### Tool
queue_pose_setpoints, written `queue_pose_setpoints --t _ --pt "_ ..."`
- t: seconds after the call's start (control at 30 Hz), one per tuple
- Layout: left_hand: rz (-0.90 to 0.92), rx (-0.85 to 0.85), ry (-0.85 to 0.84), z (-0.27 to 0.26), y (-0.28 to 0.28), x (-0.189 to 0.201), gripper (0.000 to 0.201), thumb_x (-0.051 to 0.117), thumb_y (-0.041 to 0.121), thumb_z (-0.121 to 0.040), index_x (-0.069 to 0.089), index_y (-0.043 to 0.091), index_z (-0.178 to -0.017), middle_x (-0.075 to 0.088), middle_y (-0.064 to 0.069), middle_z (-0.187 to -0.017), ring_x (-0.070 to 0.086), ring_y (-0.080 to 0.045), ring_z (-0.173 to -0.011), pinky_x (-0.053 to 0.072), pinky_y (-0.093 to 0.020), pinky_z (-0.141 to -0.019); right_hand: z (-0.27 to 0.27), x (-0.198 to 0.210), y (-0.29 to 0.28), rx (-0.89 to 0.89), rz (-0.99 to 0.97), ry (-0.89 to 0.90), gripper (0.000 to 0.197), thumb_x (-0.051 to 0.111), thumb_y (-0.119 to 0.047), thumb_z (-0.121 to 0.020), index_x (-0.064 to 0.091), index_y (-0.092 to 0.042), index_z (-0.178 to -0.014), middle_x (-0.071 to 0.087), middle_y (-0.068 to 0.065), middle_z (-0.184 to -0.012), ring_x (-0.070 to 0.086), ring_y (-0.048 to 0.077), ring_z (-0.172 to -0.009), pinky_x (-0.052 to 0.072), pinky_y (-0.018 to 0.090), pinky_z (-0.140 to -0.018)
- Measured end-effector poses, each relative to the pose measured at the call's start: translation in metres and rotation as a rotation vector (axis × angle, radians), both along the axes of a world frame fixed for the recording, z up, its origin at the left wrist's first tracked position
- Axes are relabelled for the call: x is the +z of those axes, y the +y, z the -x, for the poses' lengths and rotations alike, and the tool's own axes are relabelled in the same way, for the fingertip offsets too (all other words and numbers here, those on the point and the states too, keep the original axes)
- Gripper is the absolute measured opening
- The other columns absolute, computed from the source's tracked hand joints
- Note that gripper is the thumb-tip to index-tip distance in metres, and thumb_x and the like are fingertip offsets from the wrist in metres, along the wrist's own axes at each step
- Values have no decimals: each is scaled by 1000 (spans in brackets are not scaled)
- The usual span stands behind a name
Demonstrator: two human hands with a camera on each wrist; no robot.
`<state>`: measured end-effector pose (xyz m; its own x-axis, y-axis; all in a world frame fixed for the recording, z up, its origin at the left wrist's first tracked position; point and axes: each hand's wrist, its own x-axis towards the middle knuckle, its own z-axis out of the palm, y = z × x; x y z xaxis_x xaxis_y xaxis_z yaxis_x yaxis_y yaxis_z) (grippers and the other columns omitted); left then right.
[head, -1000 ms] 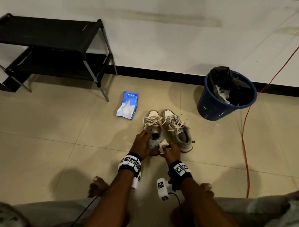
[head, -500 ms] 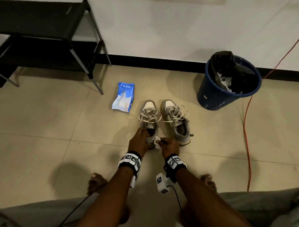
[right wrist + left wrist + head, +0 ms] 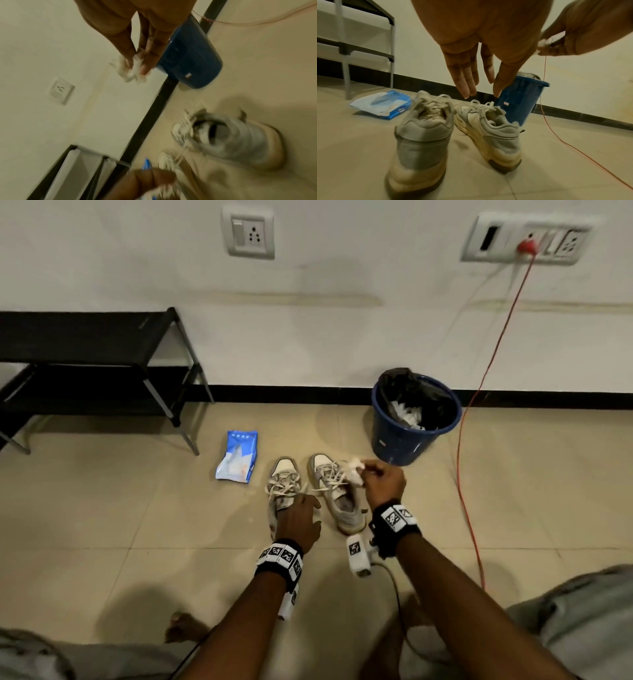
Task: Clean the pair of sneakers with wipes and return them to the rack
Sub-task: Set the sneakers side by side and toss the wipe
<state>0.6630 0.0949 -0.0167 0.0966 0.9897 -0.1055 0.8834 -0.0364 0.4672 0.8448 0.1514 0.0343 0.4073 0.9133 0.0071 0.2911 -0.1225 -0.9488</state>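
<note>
A: Pinching the wipe (image 3: 354,472) in your right hand (image 3: 383,482), you have it lifted above the right shoe (image 3: 337,498), toward the bin (image 3: 404,446). I judge that crumpled ball is spent and due for the bin.

B: And your left hand (image 3: 297,520)?

A: Fingers straight, holding nothing, over the left shoe (image 3: 282,484). It looks ready to steady or lift it.

B: Where do the shoes sit?

A: Side by side on the floor (image 3: 102,525), toes to the wall. The rack (image 3: 85,344) stands well apart on your left, so they're not yet returned.

B: Anything in the way?

A: The pack (image 3: 237,457) lies just beside the left shoe, between shoes and rack. A red cord (image 3: 466,508) trails past the bin. Mind the loose laces.
</note>
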Motion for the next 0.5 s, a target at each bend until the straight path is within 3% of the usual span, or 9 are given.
queue_pose_setpoints --t 0.07,0.13,0.23,0.37,0.5 --pt "-19 -26 -5 -15 12 9 34 69 23 -84 56 21 -115 53 -3 -124 60 -27 -105 45 -34 -81 -29 38 30 -62 -102 -43 11 80 -19 -74 77 -15 -83 73 3 -76 67 17 -67 55 30 -70" --pt "-49 -29 -31 -32 31 17 29 64 22 -85 57 19 -114 54 -6 -126 61 -31 -103 47 -36 -78 -60 73 64 -118 -182 -149 12 79 -21 -75 78 -14 -85 74 2 -78 66 13 -71 54 27 -74" --pt "-47 -62 -33 -57 63 22 30 59 23 -84 56 20 -114 56 -5 -122 60 -30 -106 48 -37 -82 -98 107 115 -205 -252 -273 10 75 -22 -78 77 -18 -87 74 0 -84 67 13 -75 54 25 -74" --pt "-47 -49 -30 -67 76 14 26 58 18 -85 58 17 -111 60 -6 -117 59 -30 -107 49 -38 -84 -120 98 153 -209 -151 -384 18 62 -14 -84 76 -14 -96 73 8 -95 68 25 -88 54 29 -80" --pt "-58 4 -37 -68 96 -3 24 57 20 -86 60 19 -110 61 -4 -115 59 -28 -106 47 -37 -84 -128 74 181 -249 -52 -330 28 57 -3 -81 75 -13 -100 74 8 -97 68 24 -89 54 28 -80"
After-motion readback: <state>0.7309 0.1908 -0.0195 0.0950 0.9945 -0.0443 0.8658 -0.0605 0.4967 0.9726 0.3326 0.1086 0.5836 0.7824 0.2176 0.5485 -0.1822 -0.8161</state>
